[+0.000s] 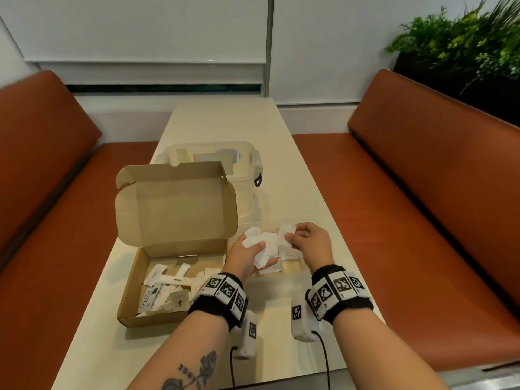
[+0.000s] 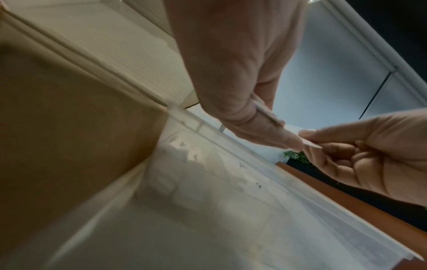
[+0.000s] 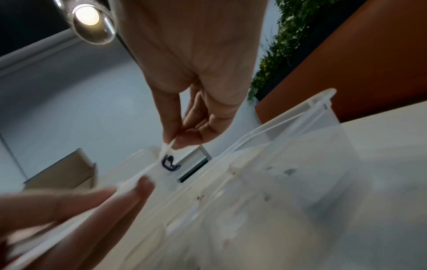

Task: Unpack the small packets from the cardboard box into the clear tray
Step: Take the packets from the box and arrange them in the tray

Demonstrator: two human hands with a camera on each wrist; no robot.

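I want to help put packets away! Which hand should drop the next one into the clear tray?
The right hand. It already pinches one packet above the clear tray, while the left hand holds a whole bunch of packets.

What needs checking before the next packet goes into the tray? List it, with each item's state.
1. Left hand holds a bunch of packets: ok.
2. Right hand pinches one packet from the bunch: ok.
3. Both hands are over the tray: ok.
4. Tray has room for more: cannot tell, its clear walls blur what is inside.
5. Box is open, packets left in it: ok, more to unpack.
6. The pinched packet is free of the others: cannot tell.
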